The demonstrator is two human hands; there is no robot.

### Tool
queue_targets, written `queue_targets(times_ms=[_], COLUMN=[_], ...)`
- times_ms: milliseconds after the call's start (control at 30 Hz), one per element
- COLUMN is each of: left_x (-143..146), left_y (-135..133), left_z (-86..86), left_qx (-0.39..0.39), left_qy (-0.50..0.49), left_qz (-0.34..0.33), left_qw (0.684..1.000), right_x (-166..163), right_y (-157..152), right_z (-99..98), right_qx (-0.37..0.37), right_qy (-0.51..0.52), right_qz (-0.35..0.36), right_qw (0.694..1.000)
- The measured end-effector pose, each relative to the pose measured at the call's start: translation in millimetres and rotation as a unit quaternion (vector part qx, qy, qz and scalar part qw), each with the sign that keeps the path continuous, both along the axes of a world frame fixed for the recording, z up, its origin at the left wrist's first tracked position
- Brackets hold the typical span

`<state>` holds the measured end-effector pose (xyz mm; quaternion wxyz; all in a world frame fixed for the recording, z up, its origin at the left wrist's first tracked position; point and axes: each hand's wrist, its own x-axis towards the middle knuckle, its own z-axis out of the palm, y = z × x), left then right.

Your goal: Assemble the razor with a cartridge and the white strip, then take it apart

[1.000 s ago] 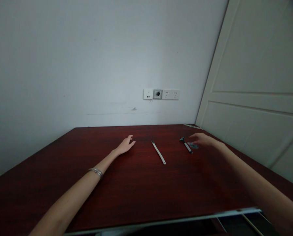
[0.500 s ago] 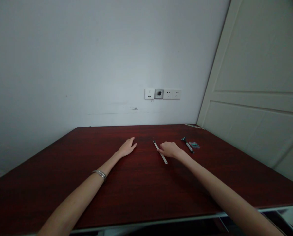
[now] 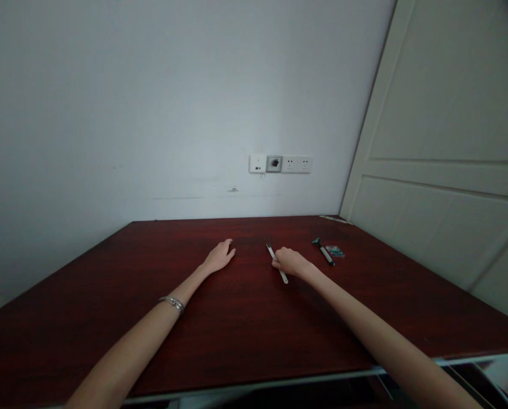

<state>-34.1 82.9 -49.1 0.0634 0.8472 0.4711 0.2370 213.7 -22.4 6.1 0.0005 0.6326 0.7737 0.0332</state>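
Observation:
A thin white stick-like tool (image 3: 282, 276) lies on the dark red table (image 3: 236, 318), pointing away from me. My right hand (image 3: 291, 262) is curled over its middle, fingers closed around it. My left hand (image 3: 219, 257) rests flat on the table to the left, fingers stretched out and holding nothing; a silver bracelet (image 3: 171, 303) is on that wrist. To the right of my right hand lie a razor (image 3: 323, 250) with a dark handle and a small teal packet (image 3: 335, 250).
A white wall rises behind the table, with a row of sockets (image 3: 280, 164). A pale panelled door (image 3: 441, 147) stands at the right, close to the table's right edge. The table's near edge has a light metal strip (image 3: 279, 383).
My right hand has moved left from beside the razor and packet to the white tool and closed over it. My left hand has stayed in place.

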Motion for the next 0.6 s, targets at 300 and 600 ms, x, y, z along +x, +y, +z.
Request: queue_targets(times_ms=[300, 600], left_x=[-2, 0], left_y=[-3, -5], left_z=[1.3, 2.7], left_qx=[-0.002, 0.003], left_qy=[-0.006, -0.001], left_qz=[-0.002, 0.004], left_qw=[1.0, 1.0], right_x=[71, 221], right_y=[6, 11], right_z=[28.8, 16.0], right_qx=[0.043, 0.012], right_qy=[0.019, 0.005], right_qz=[-0.023, -0.095], right_qw=[0.999, 0.995])
